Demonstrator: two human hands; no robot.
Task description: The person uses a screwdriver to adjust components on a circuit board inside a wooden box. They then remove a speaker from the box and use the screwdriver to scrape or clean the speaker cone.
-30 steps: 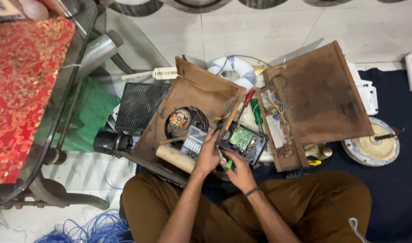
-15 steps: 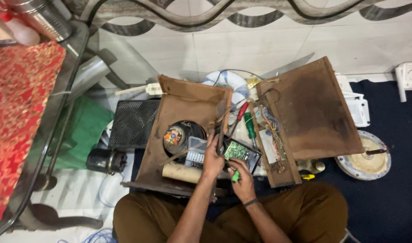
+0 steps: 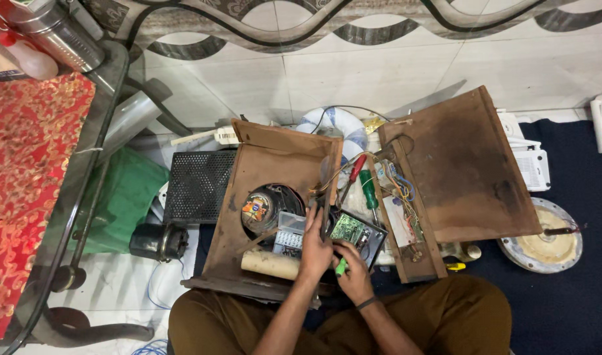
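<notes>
I sit on the floor with an opened brown wooden speaker cabinet (image 3: 268, 164) in front of me. My left hand (image 3: 316, 248) rests on the edge of a small black case holding a green circuit board (image 3: 351, 230). My right hand (image 3: 353, 271) is shut on a green-handled tool (image 3: 341, 267) right beside that board. A round speaker (image 3: 265, 207) with a colourful centre sits in the cabinet panel. A cardboard tube (image 3: 269, 264) lies just left of my left wrist. A red-handled screwdriver (image 3: 357, 169) and a green-handled screwdriver (image 3: 369, 189) lie above the board.
A second brown wooden panel (image 3: 462, 164) with coloured wires stands at right. A black mesh grille (image 3: 199, 187), a small black motor (image 3: 157, 242) and a green bag (image 3: 123, 197) lie at left. A glass table (image 3: 113, 72) with red cloth stands far left. A round disc (image 3: 541, 244) lies right.
The view has shifted down and slightly left, so everything sits higher in frame. My hands stay at the circuit board, with the right hand still on the green tool.
</notes>
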